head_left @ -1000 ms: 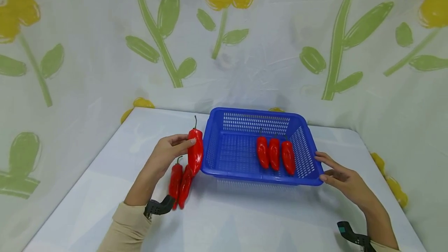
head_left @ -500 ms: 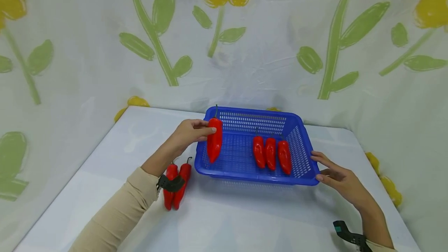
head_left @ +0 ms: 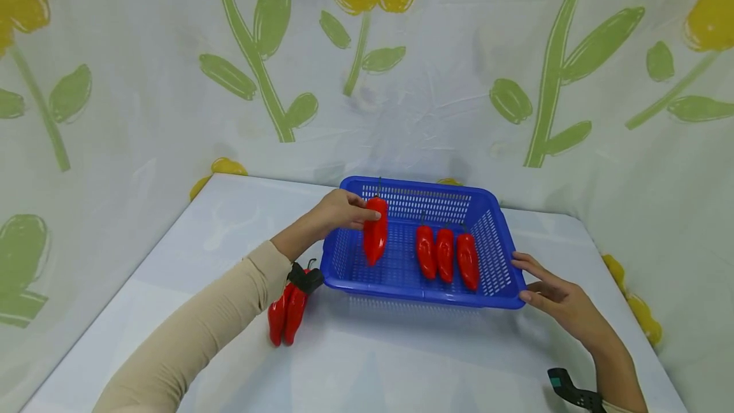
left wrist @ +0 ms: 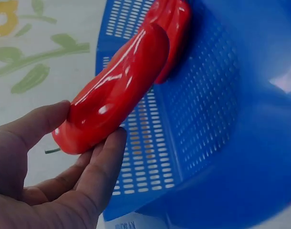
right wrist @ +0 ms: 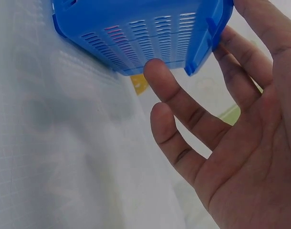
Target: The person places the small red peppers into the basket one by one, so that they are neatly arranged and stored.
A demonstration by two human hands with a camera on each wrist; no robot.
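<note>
In the head view my left hand (head_left: 343, 210) pinches a red chili pepper (head_left: 375, 234) by its upper part, over the left side of the blue plastic basket (head_left: 401, 292). The left wrist view has this pepper between thumb and fingers, stem end near the palm. Several red peppers are in view: three lie side by side toward the right inside the basket, the middle one a red pepper (head_left: 445, 257). My right hand (head_left: 564, 308) holds the basket's right front corner between thumb and forefinger. Its other fingers (right wrist: 176, 148) stay off the basket in the right wrist view.
Two more red peppers (head_left: 295, 314) lie on the white table (head_left: 367, 362) left of the basket, partly covered by the black strap (head_left: 306, 278) on my left wrist. A flower-printed cloth (head_left: 430, 113) hangs right behind the table.
My left hand has carried its pepper rightward, from beside the basket's left rim to over the inside. My right hand stays at the corner.
</note>
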